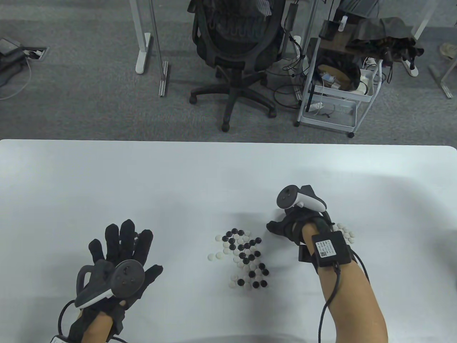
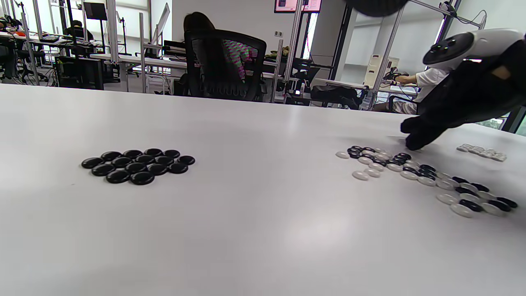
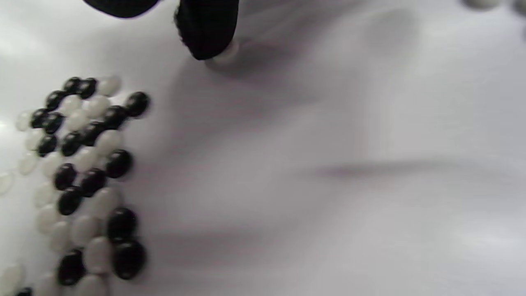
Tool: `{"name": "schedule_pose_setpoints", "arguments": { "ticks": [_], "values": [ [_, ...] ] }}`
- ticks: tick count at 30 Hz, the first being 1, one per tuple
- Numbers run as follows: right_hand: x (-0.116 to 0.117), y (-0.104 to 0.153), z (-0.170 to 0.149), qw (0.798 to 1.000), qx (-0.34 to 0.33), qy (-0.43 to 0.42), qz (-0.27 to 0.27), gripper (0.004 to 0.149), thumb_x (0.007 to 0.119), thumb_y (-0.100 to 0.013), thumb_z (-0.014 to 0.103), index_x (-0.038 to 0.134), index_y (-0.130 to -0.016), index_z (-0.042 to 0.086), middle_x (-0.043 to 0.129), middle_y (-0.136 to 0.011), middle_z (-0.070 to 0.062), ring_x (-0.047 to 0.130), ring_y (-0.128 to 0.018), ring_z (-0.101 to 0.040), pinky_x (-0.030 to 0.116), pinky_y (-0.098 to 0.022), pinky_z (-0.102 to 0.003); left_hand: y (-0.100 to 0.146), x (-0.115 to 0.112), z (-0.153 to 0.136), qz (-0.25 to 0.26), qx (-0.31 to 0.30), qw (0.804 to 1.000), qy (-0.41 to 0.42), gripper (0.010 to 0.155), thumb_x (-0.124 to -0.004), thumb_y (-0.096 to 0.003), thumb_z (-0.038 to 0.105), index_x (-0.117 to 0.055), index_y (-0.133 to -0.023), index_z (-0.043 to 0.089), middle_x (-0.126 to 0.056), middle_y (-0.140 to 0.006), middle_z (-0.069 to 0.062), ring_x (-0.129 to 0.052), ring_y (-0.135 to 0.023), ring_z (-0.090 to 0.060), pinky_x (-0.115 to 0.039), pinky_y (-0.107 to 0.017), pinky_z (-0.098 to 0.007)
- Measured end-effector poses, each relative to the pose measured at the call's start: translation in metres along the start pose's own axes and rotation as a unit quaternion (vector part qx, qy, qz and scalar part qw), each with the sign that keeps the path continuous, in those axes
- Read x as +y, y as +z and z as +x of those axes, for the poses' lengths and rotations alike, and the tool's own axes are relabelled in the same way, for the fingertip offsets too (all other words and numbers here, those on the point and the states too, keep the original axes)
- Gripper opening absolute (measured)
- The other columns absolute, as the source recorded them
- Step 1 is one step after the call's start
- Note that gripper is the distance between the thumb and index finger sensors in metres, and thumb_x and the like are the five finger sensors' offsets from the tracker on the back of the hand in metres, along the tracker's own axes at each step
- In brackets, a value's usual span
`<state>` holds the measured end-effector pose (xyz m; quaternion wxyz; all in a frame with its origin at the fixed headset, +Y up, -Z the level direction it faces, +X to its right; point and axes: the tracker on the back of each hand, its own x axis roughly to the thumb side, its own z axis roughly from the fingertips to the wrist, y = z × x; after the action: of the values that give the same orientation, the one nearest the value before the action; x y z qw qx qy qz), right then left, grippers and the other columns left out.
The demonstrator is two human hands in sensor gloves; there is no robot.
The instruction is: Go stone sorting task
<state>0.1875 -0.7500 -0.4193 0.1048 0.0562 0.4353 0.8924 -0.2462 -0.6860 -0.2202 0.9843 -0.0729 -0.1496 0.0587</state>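
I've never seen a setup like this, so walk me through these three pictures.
These are a person's two hands in black sensor gloves, each with a tracker strapped to its back. The table view looks down on the white table. The left hand hovers, fingers spread, holding nothing. The right hand reaches just past the mixed pile of black and white Go stones.

The left wrist view shows a sorted cluster of black stones and, far right, a white stone group. The right wrist view, blurred, shows a fingertip touching one white stone.
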Motion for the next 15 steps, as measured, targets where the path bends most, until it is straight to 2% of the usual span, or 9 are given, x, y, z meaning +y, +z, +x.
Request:
{"name": "schedule_pose_setpoints", "arguments": {
  "ticks": [4,8,15],
  "values": [
    [0.002,0.017,-0.042,0.999,0.033,-0.009,-0.008,0.059,0.049,-0.055,0.051,0.065,-0.106,0.027,0.002,-0.111,-0.022,-0.01,-0.089,-0.055,0.006,-0.056,-0.082,0.0,-0.001,0.001,0.0,-0.001,1.0,-0.002,0.078,-0.047,-0.0632,0.053,-0.015,-0.12,0.01,0.011,-0.115,-0.038,0.012,-0.094,-0.064,-0.002,-0.054,-0.086],
    [0.004,0.028,-0.069,0.998,0.054,-0.009,-0.021,0.06,0.049,-0.055,0.051,0.064,-0.107,0.026,0.002,-0.111,-0.022,-0.01,-0.089,-0.055,0.007,-0.055,-0.082,-0.001,-0.001,0.001,-0.004,0.001,1.0,-0.002,0.078,-0.047,-0.0633,0.053,-0.015,-0.12,0.01,0.011,-0.115,-0.038,0.012,-0.093,-0.064,-0.002,-0.054,-0.086],
    [0.007,0.038,-0.096,0.997,0.073,-0.015,-0.035,0.06,0.049,-0.055,0.051,0.058,-0.109,0.026,-0.002,-0.11,-0.023,-0.013,-0.088,-0.055,0.006,-0.055,-0.082,-0.001,-0.001,0.002,-0.007,0.003,1.0,-0.002,0.078,-0.047,-0.0632,0.053,-0.015,-0.12,0.01,0.011,-0.115,-0.038,0.012,-0.093,-0.064,-0.002,-0.054,-0.086]
  ]
}}
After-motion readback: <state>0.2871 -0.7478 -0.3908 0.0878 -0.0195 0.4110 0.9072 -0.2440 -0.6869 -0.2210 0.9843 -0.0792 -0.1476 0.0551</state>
